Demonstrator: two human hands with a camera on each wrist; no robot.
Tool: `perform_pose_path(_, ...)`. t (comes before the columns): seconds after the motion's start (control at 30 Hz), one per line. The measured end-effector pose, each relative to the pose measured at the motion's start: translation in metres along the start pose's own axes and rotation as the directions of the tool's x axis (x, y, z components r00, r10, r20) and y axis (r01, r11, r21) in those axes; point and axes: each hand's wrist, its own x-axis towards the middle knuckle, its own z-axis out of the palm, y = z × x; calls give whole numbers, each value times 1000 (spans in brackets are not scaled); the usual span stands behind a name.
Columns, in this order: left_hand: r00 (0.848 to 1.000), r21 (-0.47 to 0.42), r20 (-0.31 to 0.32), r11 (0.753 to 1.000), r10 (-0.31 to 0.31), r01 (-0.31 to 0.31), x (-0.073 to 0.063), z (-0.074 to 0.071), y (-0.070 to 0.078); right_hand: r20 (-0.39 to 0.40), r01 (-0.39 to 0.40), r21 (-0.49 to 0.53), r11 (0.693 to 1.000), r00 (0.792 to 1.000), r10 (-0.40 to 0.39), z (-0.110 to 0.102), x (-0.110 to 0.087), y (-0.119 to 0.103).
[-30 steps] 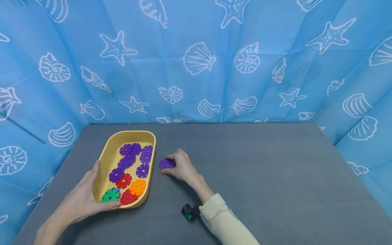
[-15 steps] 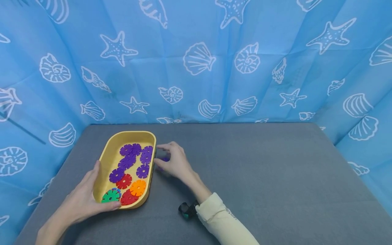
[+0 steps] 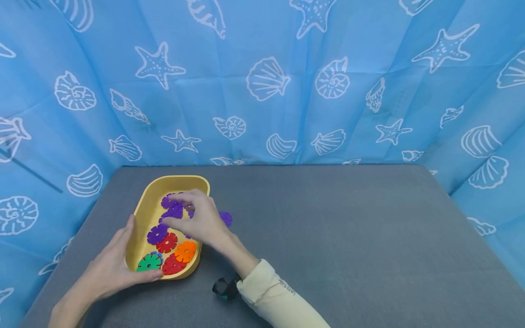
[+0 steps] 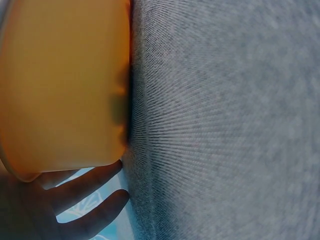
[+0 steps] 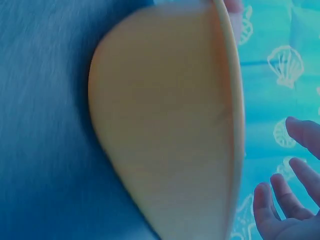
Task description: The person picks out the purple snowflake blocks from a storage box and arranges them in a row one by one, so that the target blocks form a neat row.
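A yellow plastic tray [image 3: 142, 232] stands at the left of the table, holding several purple notched flower-shaped discs [image 3: 157, 234]. Red discs [image 3: 167, 243], an orange one [image 3: 185, 251] and a green one [image 3: 149, 263] lie near its front end. My left hand [image 3: 108, 269] grips the tray's near left corner, thumb along the front rim. In the left wrist view, its fingers [image 4: 92, 212] spread past the tray's wall. Over the tray's right side hovers my right hand [image 3: 201, 221], thumb and fingers apart, nothing between them. A single purple disc [image 3: 226, 218] lies on the table, partly behind this hand.
The grey cloth-covered table [image 3: 336, 237] extends to the right. Behind it hangs a blue curtain [image 3: 262, 118] printed with white shells and starfish. A small black device [image 3: 224, 289] sits at my right wrist, below the sleeve [image 3: 283, 296].
My right hand has released the purple disc on the table beside the tray and moved left over the tray, fingers spread. My left hand stays on the tray.
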Motion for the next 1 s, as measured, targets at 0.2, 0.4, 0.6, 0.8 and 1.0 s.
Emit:
perform_pose_path(0.2,1000,-1,1,1000,-7,7,-1,0,-2,70,-40,-28,999,997,41,30,5,-6)
perform_pose_path(0.4,1000,19,-18,1000,11,-11,0,1,-1,91,-54,-99,994,994,63,55,11,-4)
perform_pose_path(0.6,998,6,-44,999,33,-32,-2,4,0,60,-172,-216,961,980,188,70,17,2)
perform_pose_path(0.8,997,2,-60,999,38,-38,-2,5,1,52,-229,-320,919,965,258,75,20,5)
perform_pose_path(1.0,998,0,-53,1000,29,-29,-2,3,2,89,-246,-406,880,948,307,79,22,6)
